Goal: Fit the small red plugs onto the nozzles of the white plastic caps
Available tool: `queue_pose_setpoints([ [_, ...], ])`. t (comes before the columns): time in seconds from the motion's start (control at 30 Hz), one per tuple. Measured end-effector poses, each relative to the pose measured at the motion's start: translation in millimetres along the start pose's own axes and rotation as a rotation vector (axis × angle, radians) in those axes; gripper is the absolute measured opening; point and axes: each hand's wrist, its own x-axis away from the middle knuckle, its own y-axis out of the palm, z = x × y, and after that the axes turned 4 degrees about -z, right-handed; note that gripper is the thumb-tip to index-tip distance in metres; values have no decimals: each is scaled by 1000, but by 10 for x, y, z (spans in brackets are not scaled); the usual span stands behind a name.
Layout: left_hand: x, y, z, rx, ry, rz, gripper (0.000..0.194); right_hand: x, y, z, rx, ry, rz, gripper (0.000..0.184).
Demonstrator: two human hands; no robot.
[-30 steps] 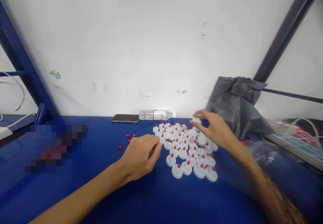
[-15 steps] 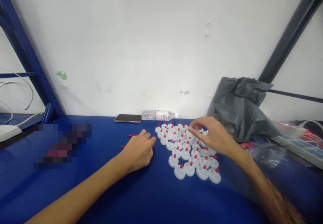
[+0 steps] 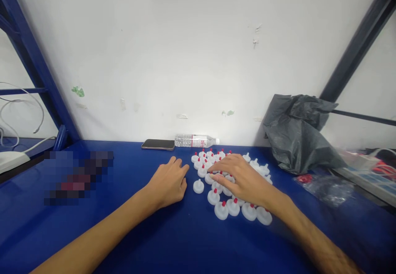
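Observation:
My left hand (image 3: pixel 170 182) lies palm-down on the blue table, fingers slightly spread and bent, largely covering small red caps (image 3: pixel 161 165). My right hand (image 3: pixel 243 179) reaches over a cluster of white, funnel-shaped plastic lids (image 3: pixel 222 210), its fingers stretched out and apart with nothing visible in them. One white lid (image 3: pixel 198 186) without a red cap stands upright between my hands, apart from the cluster. Most lids in the cluster carry a red cap on the spout; several at the back right (image 3: pixel 264 169) show bare white spouts. My right hand hides part of the cluster.
A phone (image 3: pixel 158 144) and a clear bottle (image 3: pixel 196 141) lie along the wall. To the right are a crumpled dark grey bag (image 3: pixel 298 134), a clear plastic bag (image 3: pixel 329 189) with red pieces, and a power strip (image 3: pixel 368 175). A blurred patch covers the left side.
My right hand has moved left and nearer from the back of the cluster, and a bare white lid now stands beside it. My left hand has moved slightly left onto the red caps.

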Motion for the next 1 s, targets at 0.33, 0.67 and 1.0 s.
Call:
queue_pose_setpoints([
  [0.33, 19, -73, 30, 112, -39, 297, 28, 43, 12, 26, 32, -64, -2, 25],
  [0.67, -8, -309, -135, 407, 99, 470, 28, -526, -58, -447, 78, -187, 85, 17],
  [1.0, 8, -154, -188, 397, 143, 334, 34, -541, 120, -313, -144, -75, 108, 25],
])
